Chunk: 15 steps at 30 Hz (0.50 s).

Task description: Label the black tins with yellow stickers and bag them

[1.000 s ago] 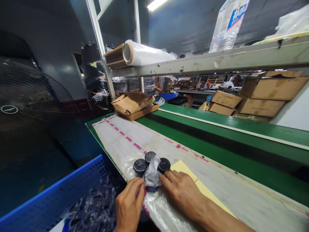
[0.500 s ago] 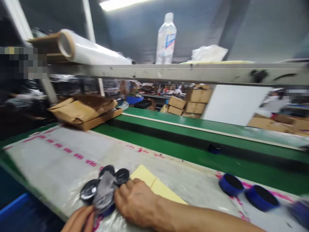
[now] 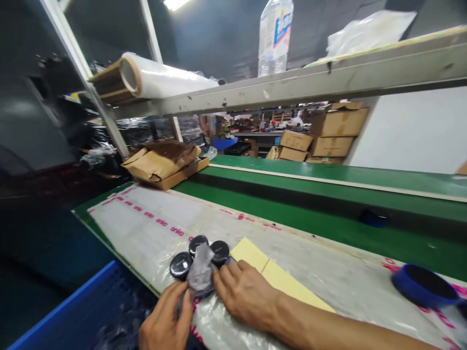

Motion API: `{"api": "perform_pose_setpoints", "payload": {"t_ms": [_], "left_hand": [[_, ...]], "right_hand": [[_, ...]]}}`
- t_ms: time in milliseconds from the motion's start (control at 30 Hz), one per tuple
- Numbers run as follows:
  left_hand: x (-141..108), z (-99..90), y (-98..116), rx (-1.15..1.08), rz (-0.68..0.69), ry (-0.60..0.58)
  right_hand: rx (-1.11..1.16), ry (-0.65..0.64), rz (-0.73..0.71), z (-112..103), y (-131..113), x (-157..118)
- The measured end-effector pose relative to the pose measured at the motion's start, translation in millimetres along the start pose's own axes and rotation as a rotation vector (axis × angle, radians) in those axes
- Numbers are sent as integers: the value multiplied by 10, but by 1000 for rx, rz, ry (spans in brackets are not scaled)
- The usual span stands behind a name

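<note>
Near the front of the workbench, a round piece in a crinkled clear plastic bag lies between my two hands. My left hand is curled at its lower left edge, thumb and fingers closed against it. From the right, my right hand presses its bent fingers to the bag's other side; the fingertips are partly hidden. Just behind the bag sit round black-topped pieces: one at the left, one at the back and one at the right. Yellow paper sheets lie beside my right hand.
A blue ring-shaped piece rests at the right, another on the green conveyor belt. A blue crate stands lower left. Cardboard and brown paper lie at the far left. A shelf beam crosses above.
The view has swung left and down, so everything appears shifted right and more of the blue crate shows. My hands stay around the bagged piece; the left hand shows more fully.
</note>
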State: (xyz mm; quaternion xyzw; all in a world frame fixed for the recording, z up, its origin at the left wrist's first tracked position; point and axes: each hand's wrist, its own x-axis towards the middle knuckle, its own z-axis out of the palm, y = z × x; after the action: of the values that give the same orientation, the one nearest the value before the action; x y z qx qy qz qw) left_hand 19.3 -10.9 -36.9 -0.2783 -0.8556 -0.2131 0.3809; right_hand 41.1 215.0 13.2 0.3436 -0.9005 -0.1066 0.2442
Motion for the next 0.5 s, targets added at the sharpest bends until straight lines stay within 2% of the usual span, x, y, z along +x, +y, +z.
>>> {"api": "perform_pose_setpoints", "payload": {"t_ms": [167, 400, 500], "left_hand": [[5, -8, 81, -68, -105, -72], [55, -13, 110, 76, -68, -60], [25, 11, 63, 23, -65, -60]], "right_hand": [[-6, -77, -1, 61, -55, -15], [4, -114, 46, 90, -96, 27], [11, -98, 30, 89, -105, 66]]}}
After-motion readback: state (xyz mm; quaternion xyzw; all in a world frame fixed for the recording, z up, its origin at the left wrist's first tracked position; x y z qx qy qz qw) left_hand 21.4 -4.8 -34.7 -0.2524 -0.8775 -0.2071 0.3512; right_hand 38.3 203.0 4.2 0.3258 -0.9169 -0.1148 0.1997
